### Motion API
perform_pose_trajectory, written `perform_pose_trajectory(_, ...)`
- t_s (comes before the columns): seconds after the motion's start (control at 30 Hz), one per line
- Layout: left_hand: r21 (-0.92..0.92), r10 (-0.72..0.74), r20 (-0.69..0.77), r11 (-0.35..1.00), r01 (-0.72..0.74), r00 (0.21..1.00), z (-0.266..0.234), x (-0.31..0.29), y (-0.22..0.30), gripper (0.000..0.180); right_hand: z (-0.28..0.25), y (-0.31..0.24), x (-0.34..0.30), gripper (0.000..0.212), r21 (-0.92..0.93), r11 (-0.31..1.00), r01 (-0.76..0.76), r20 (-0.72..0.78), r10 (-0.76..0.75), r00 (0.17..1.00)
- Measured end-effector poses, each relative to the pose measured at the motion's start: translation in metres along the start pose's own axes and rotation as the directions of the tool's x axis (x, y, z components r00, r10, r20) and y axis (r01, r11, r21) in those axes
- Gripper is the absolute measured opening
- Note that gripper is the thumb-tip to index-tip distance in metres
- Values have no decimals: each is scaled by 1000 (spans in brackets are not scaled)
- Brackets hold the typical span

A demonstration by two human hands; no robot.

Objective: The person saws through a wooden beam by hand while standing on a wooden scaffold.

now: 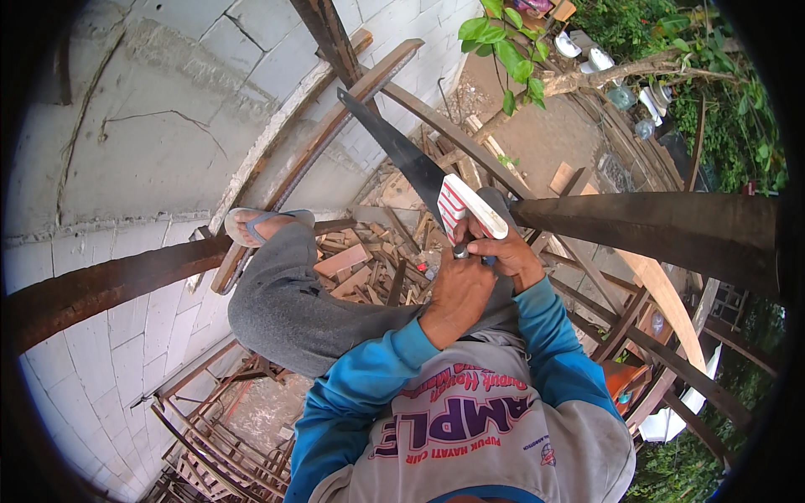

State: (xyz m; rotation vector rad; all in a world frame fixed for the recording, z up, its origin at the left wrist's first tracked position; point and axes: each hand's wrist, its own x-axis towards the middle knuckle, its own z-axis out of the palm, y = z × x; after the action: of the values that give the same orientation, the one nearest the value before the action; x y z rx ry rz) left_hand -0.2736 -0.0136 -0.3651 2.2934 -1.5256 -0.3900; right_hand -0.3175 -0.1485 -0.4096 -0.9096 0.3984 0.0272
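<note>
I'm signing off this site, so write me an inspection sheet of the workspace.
Surface: rough wooden beams.
Job's things: saw, blade angled away from the body; small grey-ended object below its handle.
Clutter: heap of wood scraps lower down.
Hands: left hand closed on the small grey-ended object; right hand beside it, grip unclear.
Cables: thin strand against the wall, kind unclear.
Surroundings: wall on the left, leafy plants on the right.

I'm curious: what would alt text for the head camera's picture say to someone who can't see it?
A person has left hand and right hand together at a small object, with a white-handled handsaw pointing away. Dark wooden beams flank them; one sandalled foot is beside a block wall, above wood scraps.
</note>
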Motion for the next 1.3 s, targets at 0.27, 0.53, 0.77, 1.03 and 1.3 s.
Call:
perform_pose_trajectory(0.27,8,-58,85,998,57,995,3,-5,5,27,-2,-8,2,31,-112,994,0,65,7,998)
perform_pose_trajectory(0.53,231,-26,123,973,-3,992,17,-11,5,29,-1,-21,4,27,-228,973,-37,126,67,990)
perform_pose_trajectory(0.77,296,7,54,955,-23,998,42,-17,1,32,3,-29,4,30,-485,874,6,148,75,986)
perform_pose_trajectory(1.03,271,-26,190,962,-27,982,25,-12,5,39,-2,-19,3,27,-340,938,-62,84,96,992)
perform_pose_trajectory(1.3,317,-21,140,948,-25,990,27,-11,7,39,-4,-24,3,24,-354,930,-95,89,135,987)
